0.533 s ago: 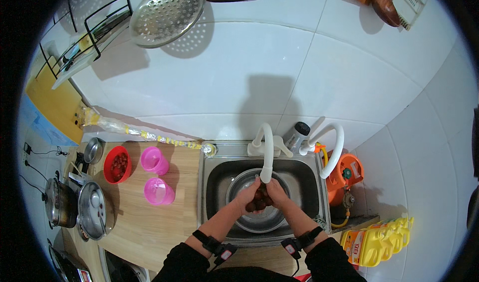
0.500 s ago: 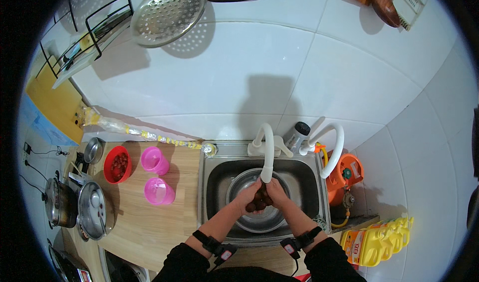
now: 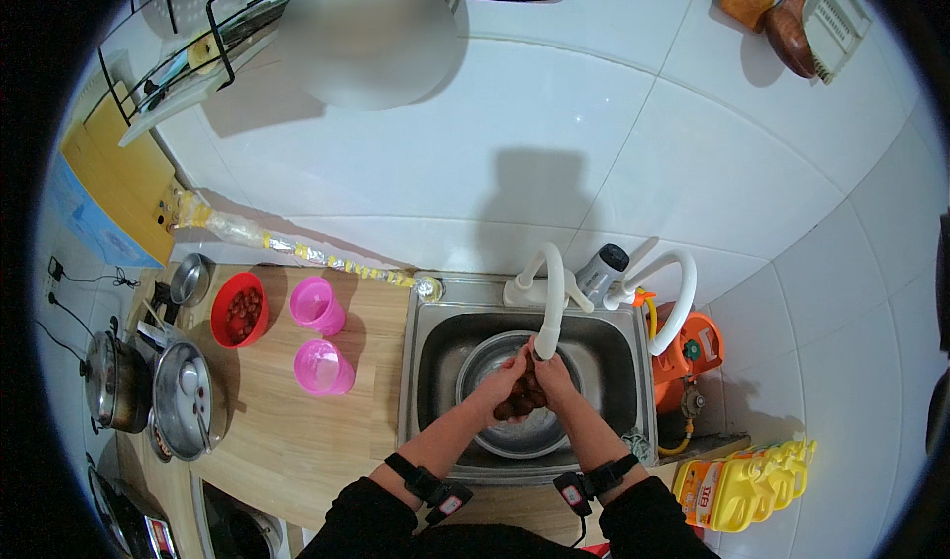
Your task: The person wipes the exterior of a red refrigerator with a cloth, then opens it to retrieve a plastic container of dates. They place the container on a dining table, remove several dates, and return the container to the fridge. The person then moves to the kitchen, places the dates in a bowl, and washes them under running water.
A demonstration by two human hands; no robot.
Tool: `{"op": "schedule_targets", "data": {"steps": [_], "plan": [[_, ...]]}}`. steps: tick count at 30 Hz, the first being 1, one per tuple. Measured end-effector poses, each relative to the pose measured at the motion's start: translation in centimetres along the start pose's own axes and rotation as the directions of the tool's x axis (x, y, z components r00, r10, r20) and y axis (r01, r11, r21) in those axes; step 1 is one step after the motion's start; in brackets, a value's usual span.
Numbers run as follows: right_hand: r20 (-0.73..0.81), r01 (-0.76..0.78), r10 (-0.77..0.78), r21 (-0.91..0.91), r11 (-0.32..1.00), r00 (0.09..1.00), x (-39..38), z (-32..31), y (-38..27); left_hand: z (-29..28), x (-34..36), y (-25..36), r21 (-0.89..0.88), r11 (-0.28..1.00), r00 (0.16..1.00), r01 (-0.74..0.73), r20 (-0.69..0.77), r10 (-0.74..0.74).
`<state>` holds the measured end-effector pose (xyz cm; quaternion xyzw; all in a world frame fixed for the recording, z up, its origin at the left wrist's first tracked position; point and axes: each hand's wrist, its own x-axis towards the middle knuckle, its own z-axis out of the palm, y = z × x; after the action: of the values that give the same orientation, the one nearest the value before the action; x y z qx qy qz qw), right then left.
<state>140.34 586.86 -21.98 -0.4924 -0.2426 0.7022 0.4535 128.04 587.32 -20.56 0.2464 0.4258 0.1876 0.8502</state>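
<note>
Both my hands are cupped together under the white tap (image 3: 552, 292), over the round metal basin (image 3: 520, 449) in the steel sink (image 3: 429, 361). My left hand (image 3: 502, 385) curls round one side of several dark brown, roundish pieces (image 3: 522, 401), which look like nuts or small fruit. My right hand (image 3: 552, 377) closes on them from the other side, its fingers near the tap's mouth. The fingers partly hide the pieces. Whether water is running cannot be made out.
Left on the wooden counter stand a red bowl (image 3: 256, 326) of reddish-brown pieces, two pink cups (image 3: 317, 305), a metal pan (image 3: 183, 401) and a lidded pot (image 3: 116, 386). A second white spout (image 3: 685, 287), an orange gas cylinder (image 3: 683, 351) and yellow bottles (image 3: 747, 490) are at the right.
The view has shifted slightly. My hands stay closed round the brown pieces under the tap, with the right fingers a little higher beside its mouth.
</note>
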Motion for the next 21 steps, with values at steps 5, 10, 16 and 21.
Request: {"op": "schedule_targets", "data": {"steps": [5, 10, 16, 21], "plan": [[0.085, 0.090, -0.077, -0.155, 0.984, 0.993, -0.2, 0.4, 0.6, -1.6, 0.3, 0.1, -0.139, 0.990, 0.988, -0.024, 0.146, 0.044], [-0.081, 0.013, -0.015, -0.026, 1.000, 0.997, 0.8, -0.6, 1.5, -1.3, 0.8, -1.1, -0.074, 0.997, 0.996, 0.020, 0.086, -0.014], [-0.005, 0.097, -0.097, -0.039, 0.995, 0.995, 0.2, -0.2, 2.0, -1.5, 0.3, -0.6, -0.085, 0.996, 0.996, 0.015, 0.092, -0.007], [0.034, 0.111, -0.105, -0.256, 0.960, 0.994, -0.1, -0.2, 1.3, -1.1, 0.1, -0.5, -0.077, 0.997, 0.999, -0.003, 0.033, 0.005]]}}
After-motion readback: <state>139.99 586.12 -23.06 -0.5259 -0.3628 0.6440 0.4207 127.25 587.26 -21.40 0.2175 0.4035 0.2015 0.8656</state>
